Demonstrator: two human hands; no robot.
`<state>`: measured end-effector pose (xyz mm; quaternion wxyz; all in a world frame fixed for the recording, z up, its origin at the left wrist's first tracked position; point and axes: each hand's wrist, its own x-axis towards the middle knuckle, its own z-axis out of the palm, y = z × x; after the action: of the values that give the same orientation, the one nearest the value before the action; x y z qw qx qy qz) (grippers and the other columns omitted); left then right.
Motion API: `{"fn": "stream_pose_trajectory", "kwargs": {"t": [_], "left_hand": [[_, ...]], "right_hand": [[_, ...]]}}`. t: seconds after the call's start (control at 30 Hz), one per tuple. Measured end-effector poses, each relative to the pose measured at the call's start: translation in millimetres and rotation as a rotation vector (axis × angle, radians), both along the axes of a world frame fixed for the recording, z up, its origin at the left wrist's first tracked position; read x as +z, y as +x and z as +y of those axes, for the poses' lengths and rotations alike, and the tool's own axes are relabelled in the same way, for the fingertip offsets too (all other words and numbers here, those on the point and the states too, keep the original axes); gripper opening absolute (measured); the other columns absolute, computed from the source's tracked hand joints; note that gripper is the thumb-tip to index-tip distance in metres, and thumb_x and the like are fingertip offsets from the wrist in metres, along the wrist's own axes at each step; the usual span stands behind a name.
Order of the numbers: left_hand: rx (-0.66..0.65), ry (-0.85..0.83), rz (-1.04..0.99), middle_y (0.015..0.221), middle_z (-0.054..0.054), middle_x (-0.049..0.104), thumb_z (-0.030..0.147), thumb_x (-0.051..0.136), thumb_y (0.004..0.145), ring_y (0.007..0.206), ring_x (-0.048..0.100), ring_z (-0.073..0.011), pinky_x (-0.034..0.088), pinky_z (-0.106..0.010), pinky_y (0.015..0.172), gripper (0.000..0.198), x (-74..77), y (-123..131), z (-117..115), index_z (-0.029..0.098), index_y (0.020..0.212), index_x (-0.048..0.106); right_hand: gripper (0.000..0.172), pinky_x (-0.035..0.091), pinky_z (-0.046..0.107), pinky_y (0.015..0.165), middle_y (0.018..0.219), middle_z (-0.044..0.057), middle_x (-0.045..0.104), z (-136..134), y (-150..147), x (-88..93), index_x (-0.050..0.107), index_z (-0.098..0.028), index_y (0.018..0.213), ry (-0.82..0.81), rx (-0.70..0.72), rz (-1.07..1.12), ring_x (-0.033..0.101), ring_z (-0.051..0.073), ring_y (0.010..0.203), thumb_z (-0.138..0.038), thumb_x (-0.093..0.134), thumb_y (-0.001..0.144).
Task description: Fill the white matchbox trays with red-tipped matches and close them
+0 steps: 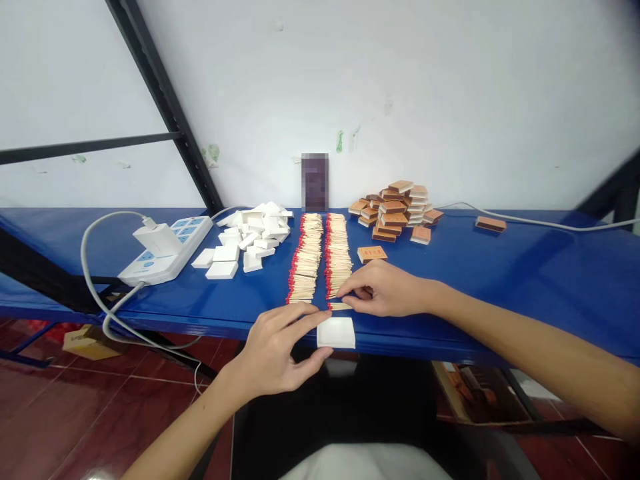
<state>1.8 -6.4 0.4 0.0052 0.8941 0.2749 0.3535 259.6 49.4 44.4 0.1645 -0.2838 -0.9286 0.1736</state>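
The blue desk carries a pile of white trays left of its middle and a heap of orange sleeves towards the back edge. Two rows of matches run down the centre. At the near edge my left hand grips a white tray between thumb and fingers. Just behind the tray, my right hand pinches a small bunch of matches.

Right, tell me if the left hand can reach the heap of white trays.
Probably yes: only bare blue table lies between the left hand and the heap, though its fingers now hold one white tray.
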Motion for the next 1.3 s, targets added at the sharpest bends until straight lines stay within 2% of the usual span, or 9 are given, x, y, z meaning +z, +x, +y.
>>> {"fn": "stream_pose_trajectory", "kwargs": {"t": [0.17,0.47,0.93,1.17,1.3], "left_hand": [[-0.005,-0.042,0.009,0.110,-0.009,0.073,0.032,0.068,0.086,0.095,0.073,-0.0219,0.060,-0.032,0.080,0.037,2.1,0.7,0.0,0.020,0.121,0.067],[-0.019,-0.022,0.018,0.112,-0.008,0.073,0.032,0.068,0.087,0.097,0.072,-0.0218,0.059,-0.032,0.081,0.037,0.8,-0.5,1.6,0.021,0.122,0.066],[-0.015,-0.002,0.027,0.110,-0.008,0.073,0.033,0.067,0.088,0.096,0.072,-0.0217,0.058,-0.033,0.080,0.035,-0.2,-0.6,1.3,0.020,0.120,0.066],[-0.025,-0.005,0.026,0.111,-0.007,0.072,0.033,0.068,0.087,0.097,0.072,-0.0215,0.057,-0.033,0.081,0.035,-0.1,-0.4,1.4,0.021,0.120,0.066],[-0.026,-0.012,0.028,0.111,-0.007,0.073,0.032,0.068,0.087,0.097,0.071,-0.0220,0.057,-0.033,0.081,0.034,-0.2,-0.4,1.4,0.022,0.119,0.066]], "right_hand": [[0.025,0.036,0.022,0.057,0.061,-0.001,0.065,0.2,-0.3,-1.0,0.078,-0.017,0.103,-0.003,-0.003,0.021,0.052,0.010,0.053,-0.019,0.057,0.089],[0.026,0.031,0.024,0.055,0.058,-0.003,0.061,0.3,0.8,1.1,0.077,-0.018,0.103,0.022,0.009,-0.016,0.046,0.010,0.051,-0.019,0.053,0.091],[0.022,0.036,0.021,0.054,0.059,-0.004,0.061,1.9,0.4,-5.1,0.079,-0.016,0.097,-0.070,-0.037,0.061,0.048,0.007,0.050,-0.018,0.059,0.086],[0.020,0.036,0.022,0.054,0.055,-0.005,0.054,1.2,-0.7,-2.2,0.078,-0.016,0.093,-0.097,-0.035,0.053,0.046,0.008,0.050,-0.021,0.060,0.087],[0.022,0.037,0.022,0.055,0.057,-0.004,0.056,-0.3,-1.2,0.1,0.078,-0.015,0.097,-0.077,-0.047,0.039,0.050,0.008,0.051,-0.021,0.060,0.086]]}}
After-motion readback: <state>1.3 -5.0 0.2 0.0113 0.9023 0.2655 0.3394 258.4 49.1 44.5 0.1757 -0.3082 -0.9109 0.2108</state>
